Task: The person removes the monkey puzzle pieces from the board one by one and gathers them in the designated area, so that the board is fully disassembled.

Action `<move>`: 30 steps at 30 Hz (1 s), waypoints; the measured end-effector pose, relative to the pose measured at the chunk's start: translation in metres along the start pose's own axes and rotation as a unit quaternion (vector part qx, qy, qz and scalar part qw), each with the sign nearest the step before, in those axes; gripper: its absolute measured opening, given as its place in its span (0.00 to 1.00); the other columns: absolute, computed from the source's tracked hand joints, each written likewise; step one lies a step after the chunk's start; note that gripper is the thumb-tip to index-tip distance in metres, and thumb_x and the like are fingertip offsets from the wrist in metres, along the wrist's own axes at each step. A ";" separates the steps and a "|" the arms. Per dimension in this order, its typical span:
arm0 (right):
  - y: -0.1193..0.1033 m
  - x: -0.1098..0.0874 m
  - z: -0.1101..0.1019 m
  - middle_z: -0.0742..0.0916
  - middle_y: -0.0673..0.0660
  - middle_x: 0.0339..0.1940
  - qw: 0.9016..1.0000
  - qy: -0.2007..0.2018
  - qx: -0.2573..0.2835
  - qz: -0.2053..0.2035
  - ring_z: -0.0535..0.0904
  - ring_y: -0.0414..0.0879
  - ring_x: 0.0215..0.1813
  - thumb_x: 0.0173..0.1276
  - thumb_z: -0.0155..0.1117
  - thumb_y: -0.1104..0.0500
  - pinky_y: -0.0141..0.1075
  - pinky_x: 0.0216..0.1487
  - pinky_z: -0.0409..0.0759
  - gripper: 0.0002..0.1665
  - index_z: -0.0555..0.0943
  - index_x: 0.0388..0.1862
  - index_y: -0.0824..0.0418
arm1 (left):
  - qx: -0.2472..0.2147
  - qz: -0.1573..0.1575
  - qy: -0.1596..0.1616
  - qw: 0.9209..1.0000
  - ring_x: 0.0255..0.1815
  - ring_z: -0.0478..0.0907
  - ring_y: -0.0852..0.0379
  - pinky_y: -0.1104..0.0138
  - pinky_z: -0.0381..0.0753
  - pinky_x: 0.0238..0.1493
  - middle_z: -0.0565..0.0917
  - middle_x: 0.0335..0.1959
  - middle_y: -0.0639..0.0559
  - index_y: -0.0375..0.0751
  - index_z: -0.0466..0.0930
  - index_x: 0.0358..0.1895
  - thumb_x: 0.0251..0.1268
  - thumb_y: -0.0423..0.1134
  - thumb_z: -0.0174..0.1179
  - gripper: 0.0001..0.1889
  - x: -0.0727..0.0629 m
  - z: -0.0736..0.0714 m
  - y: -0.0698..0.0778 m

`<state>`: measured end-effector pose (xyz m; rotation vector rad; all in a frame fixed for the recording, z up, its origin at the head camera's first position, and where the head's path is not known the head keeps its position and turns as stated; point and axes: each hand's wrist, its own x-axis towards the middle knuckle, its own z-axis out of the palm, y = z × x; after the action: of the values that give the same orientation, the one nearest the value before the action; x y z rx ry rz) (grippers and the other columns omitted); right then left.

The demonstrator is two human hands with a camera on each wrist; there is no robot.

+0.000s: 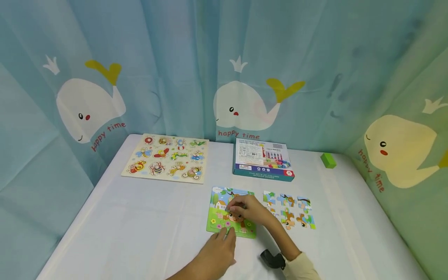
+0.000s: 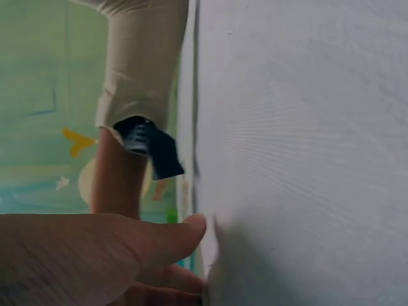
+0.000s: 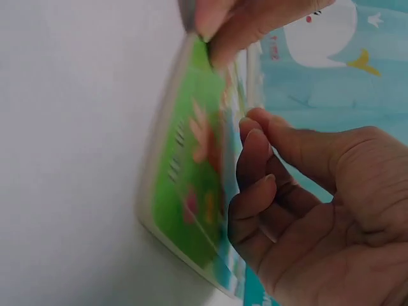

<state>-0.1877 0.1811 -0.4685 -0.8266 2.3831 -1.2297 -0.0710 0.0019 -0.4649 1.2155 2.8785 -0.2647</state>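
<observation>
A jigsaw puzzle board (image 1: 214, 221) with a green border and a cartoon animal scene lies flat on the white table. My left hand (image 1: 218, 251) rests its fingertips on the board's near edge, fingers fairly straight. Above the board's middle is my right hand (image 1: 246, 208), its thumb and index finger pinched together on what looks like a small puzzle piece, mostly hidden by the fingers. In the right wrist view the curled fingers of the right hand (image 3: 319, 197) hover close to the board's printed face (image 3: 185, 185). Loose puzzle pieces (image 1: 287, 200) lie to the board's right.
Behind the board stands a flat boxed set (image 1: 264, 173). A wooden peg board with insect pictures (image 1: 162, 161) lies at back left, a green block (image 1: 328, 160) at back right. A dark strap (image 1: 272, 259) hangs at the right sleeve. Whale-printed curtains (image 1: 182, 77) enclose the table.
</observation>
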 end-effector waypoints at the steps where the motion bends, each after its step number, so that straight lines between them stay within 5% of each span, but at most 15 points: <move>1: 0.000 0.000 0.002 0.87 0.61 0.35 1.000 -0.004 0.007 0.003 0.81 0.46 0.28 0.74 0.56 0.64 0.31 0.29 0.80 0.11 0.85 0.43 0.66 | 0.005 0.006 -0.004 1.000 0.65 0.72 0.52 0.69 0.80 0.55 0.72 0.67 0.49 0.43 0.78 0.62 0.65 0.62 0.55 0.31 -0.001 -0.001 -0.001; 9: -0.001 0.000 0.009 0.86 0.60 0.31 1.000 -0.003 -0.002 -0.006 0.74 0.37 0.26 0.72 0.57 0.65 0.27 0.27 0.76 0.09 0.85 0.41 0.65 | -0.065 -0.020 -0.104 0.992 0.76 0.60 0.56 0.68 0.75 0.63 0.60 0.77 0.53 0.45 0.71 0.68 0.66 0.63 0.53 0.34 -0.010 -0.008 -0.014; 13: -0.001 0.001 0.012 0.86 0.58 0.31 1.000 -0.006 -0.015 -0.005 0.72 0.33 0.27 0.72 0.58 0.65 0.26 0.30 0.74 0.09 0.85 0.40 0.64 | -0.106 -0.037 -0.116 0.987 0.77 0.60 0.54 0.66 0.76 0.63 0.59 0.77 0.53 0.45 0.71 0.68 0.65 0.62 0.54 0.34 -0.018 -0.010 -0.022; 16: -0.003 0.002 0.014 0.86 0.56 0.31 1.000 -0.002 -0.021 0.001 0.72 0.33 0.26 0.71 0.59 0.64 0.26 0.31 0.75 0.07 0.85 0.39 0.62 | -0.125 -0.034 -0.084 0.988 0.73 0.66 0.53 0.64 0.78 0.60 0.65 0.75 0.51 0.41 0.73 0.66 0.65 0.60 0.56 0.33 -0.026 -0.011 -0.029; 22: -0.007 0.005 0.022 0.82 0.51 0.27 0.998 0.012 -0.065 0.019 0.70 0.32 0.21 0.68 0.65 0.59 0.28 0.24 0.71 0.10 0.82 0.47 0.59 | -0.115 -0.058 0.069 0.989 0.54 0.81 0.50 0.63 0.84 0.49 0.81 0.54 0.44 0.33 0.81 0.54 0.64 0.54 0.62 0.27 -0.034 -0.003 -0.057; 26: -0.012 0.005 0.029 0.82 0.46 0.27 0.990 0.036 -0.127 0.038 0.71 0.33 0.25 0.60 0.73 0.50 0.28 0.26 0.71 0.21 0.82 0.51 0.53 | -0.131 -0.103 0.081 0.983 0.61 0.77 0.44 0.57 0.82 0.54 0.79 0.61 0.41 0.33 0.79 0.59 0.64 0.52 0.62 0.28 -0.032 0.011 -0.077; 30: -0.016 0.006 0.034 0.81 0.44 0.28 0.984 0.051 -0.158 0.060 0.72 0.35 0.27 0.52 0.78 0.46 0.30 0.27 0.72 0.27 0.81 0.50 0.50 | -0.179 -0.116 0.073 0.974 0.70 0.68 0.38 0.48 0.73 0.65 0.72 0.69 0.40 0.37 0.74 0.65 0.65 0.52 0.62 0.30 -0.023 0.024 -0.092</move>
<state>-0.1687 0.1493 -0.4753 -0.7081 2.7120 -0.8809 -0.1218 -0.0816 -0.4732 0.8724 3.0077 0.3483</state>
